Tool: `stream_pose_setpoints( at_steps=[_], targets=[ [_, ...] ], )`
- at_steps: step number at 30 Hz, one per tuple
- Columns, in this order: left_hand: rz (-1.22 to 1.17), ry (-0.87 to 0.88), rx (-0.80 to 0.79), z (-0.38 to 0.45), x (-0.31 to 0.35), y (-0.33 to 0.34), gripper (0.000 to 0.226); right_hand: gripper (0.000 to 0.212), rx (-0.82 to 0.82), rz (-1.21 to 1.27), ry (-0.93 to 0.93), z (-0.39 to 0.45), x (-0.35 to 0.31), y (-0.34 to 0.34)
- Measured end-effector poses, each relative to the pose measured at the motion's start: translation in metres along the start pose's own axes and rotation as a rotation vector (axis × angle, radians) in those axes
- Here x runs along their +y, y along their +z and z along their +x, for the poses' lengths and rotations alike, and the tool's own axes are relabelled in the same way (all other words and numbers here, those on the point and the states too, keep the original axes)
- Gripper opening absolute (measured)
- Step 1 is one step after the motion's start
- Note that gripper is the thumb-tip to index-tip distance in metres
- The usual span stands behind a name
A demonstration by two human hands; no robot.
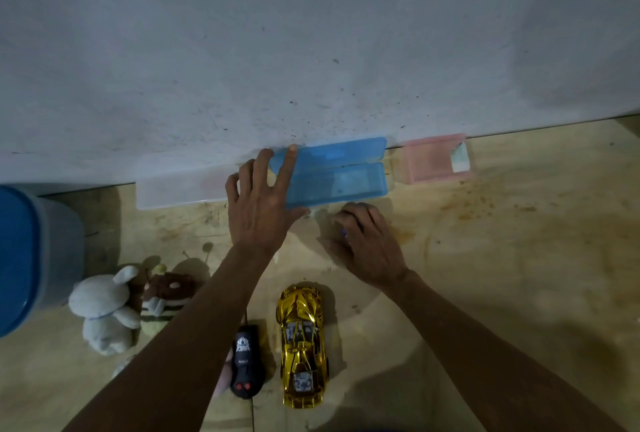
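A translucent blue plastic case [341,173] lies open on the wooden floor against the wall, its lid leaning back on the wall. My left hand [263,203] rests on the case's left end with fingers spread, the index finger reaching over the lid. My right hand [363,241] is just in front of the case, fingers curled round a small object with a purple tip that is mostly hidden.
A clear case [173,189] lies left of the blue one, a pink case [434,159] to its right. Near me stand a gold toy car [303,345], a black remote control [246,365], a white plush rabbit [104,310], a brown plush toy [166,296] and a blue-lidded bin [20,258].
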State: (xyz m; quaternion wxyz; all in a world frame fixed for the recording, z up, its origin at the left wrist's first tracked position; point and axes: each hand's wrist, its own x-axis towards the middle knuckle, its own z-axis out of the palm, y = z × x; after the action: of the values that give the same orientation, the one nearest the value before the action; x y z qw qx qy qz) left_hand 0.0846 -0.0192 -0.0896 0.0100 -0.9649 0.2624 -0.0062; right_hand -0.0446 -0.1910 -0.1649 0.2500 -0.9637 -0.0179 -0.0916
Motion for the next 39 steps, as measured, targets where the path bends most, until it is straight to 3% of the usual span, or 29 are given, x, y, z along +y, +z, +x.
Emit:
stream_pose_setpoints(
  at_steps=[11,16,21,23,33,39],
  targets=[
    [-0.001,-0.002,-0.007,0.0,0.001,-0.001,0.111,0.056,-0.026,0.122,0.111,0.001,-0.004,-0.009],
    [-0.009,-0.004,-0.004,0.001,0.001,-0.001,0.109,0.053,0.243,0.181,0.226,0.022,-0.004,-0.045],
    [-0.031,-0.004,0.004,0.0,0.002,-0.002,0.111,0.096,0.014,-0.063,0.211,0.073,0.022,-0.088],
    [-0.048,-0.01,0.024,-0.001,0.003,-0.002,0.109,0.102,-0.074,-0.167,0.128,0.076,0.028,-0.094],
    [-0.036,0.032,0.043,0.0,0.005,0.006,0.07,0.048,0.036,-0.268,-0.033,0.063,0.036,-0.072],
    [-0.012,0.091,0.089,0.007,0.008,0.011,0.039,0.039,0.022,-0.29,-0.031,0.061,0.039,-0.052]
  ],
)
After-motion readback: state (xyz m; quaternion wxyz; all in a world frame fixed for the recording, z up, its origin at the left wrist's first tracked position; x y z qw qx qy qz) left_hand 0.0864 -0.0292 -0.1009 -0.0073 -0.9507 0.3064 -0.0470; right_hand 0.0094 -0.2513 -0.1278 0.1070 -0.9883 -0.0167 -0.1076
